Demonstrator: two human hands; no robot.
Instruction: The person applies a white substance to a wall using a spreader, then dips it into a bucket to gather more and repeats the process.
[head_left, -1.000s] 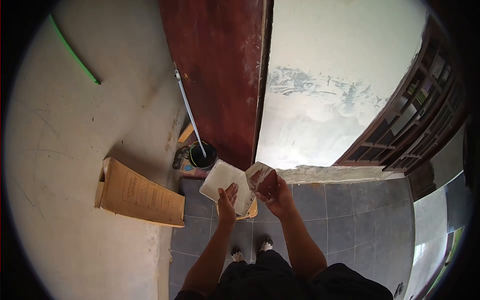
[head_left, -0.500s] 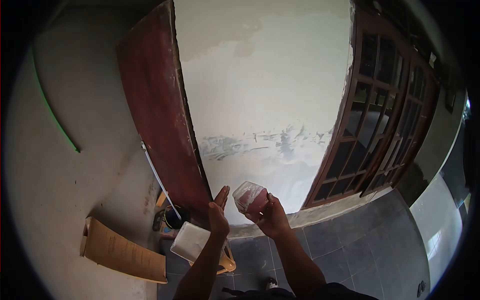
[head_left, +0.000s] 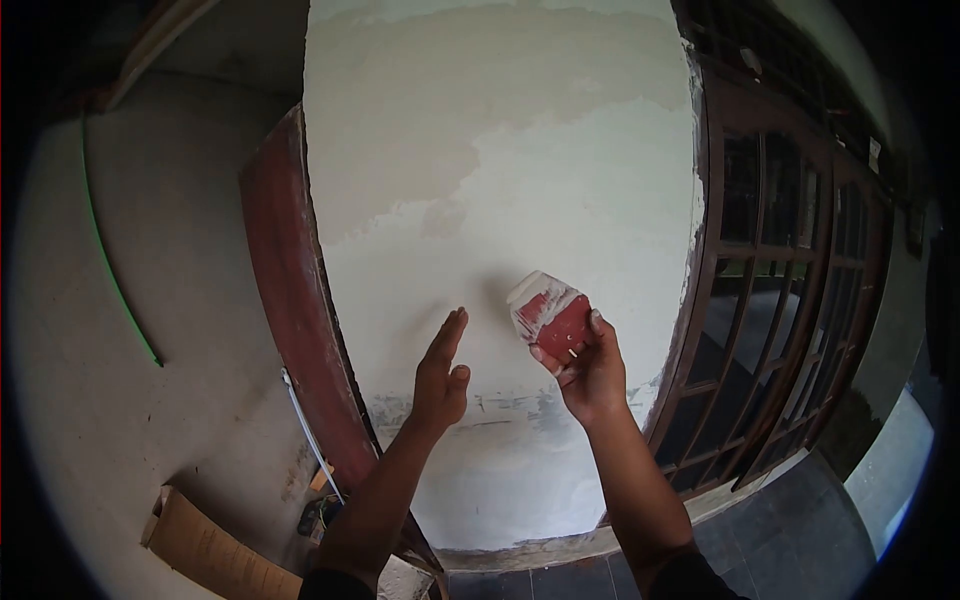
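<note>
The right hand (head_left: 590,375) grips a red, plaster-smeared trowel (head_left: 550,312), raised before the pale wall (head_left: 500,180) at about 12 o'clock. The left hand (head_left: 440,375) is open and flat, holding nothing, at 9 o'clock of the trowel, apart from it.

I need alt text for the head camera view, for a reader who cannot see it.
The right hand holds a red putty scraper smeared white near a patchy plastered wall. The left hand is raised open and empty, between a dark red door and a brown window frame.
</note>
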